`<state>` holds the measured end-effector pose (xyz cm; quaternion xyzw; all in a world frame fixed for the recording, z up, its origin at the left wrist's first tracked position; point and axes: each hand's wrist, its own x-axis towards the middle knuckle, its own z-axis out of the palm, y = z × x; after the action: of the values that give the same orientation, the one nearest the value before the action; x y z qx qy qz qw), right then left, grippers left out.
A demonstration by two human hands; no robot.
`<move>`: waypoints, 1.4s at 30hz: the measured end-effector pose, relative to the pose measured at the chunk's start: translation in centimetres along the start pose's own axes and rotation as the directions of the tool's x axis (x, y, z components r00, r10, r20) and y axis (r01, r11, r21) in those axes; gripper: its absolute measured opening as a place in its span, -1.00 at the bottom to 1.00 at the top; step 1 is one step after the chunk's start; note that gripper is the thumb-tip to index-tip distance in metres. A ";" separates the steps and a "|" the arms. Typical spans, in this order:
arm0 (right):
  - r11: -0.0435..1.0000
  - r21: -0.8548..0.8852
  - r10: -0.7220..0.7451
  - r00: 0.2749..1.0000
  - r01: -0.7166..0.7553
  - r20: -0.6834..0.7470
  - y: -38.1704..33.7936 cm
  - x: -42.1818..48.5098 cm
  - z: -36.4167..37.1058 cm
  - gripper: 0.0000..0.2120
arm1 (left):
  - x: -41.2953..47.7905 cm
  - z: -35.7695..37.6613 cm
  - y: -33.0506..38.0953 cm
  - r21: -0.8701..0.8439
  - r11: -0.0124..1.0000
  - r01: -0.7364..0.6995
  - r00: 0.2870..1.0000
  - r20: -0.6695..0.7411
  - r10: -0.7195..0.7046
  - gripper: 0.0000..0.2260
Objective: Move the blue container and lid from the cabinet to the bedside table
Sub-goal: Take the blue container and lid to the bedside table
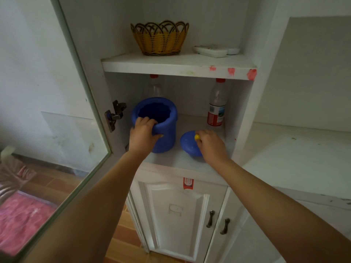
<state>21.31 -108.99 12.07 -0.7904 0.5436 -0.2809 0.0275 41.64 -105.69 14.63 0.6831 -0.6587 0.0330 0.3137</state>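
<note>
An open blue container point(165, 135) stands upright on the lower open shelf of the white cabinet point(171, 160). My left hand point(143, 134) grips its near rim, fingers hooked inside and thumb on the outer wall. To its right the blue lid point(188, 144) lies on the same shelf, tilted a little. My right hand point(210, 144) is closed on the lid's yellow knob point(197, 137) and covers the lid's right side.
Two clear red-capped bottles stand at the shelf's back, one point(154, 88) behind the container, one point(217, 107) at right. A wicker basket point(160, 37) and white items point(212, 50) sit on the upper shelf. The glass door point(62, 111) hangs open at left.
</note>
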 end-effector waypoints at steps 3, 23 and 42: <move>1.000 -0.001 0.007 1.000 -0.007 -0.001 -0.6 -0.5 -0.6 -0.75 | -0.8 -0.7 0.2 0.007 1.000 -0.013 1.000 -0.012 0.013 -0.73; 0.989 0.017 -0.145 0.989 0.145 -0.011 0.1 -13.8 -9.1 -0.74 | -14.6 -5.3 9.5 0.040 0.999 0.031 0.993 -0.118 -0.026 -0.75; 0.934 0.130 -0.345 0.935 0.333 0.080 1.2 -32.3 -17.1 -0.75 | -38.6 -12.1 19.3 0.154 0.950 0.273 0.942 -0.242 -0.232 -0.74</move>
<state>4.11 -76.71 12.69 -0.8827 0.3800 -0.2717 0.0511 23.30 -64.80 14.08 0.7803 -0.5204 0.1293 0.3219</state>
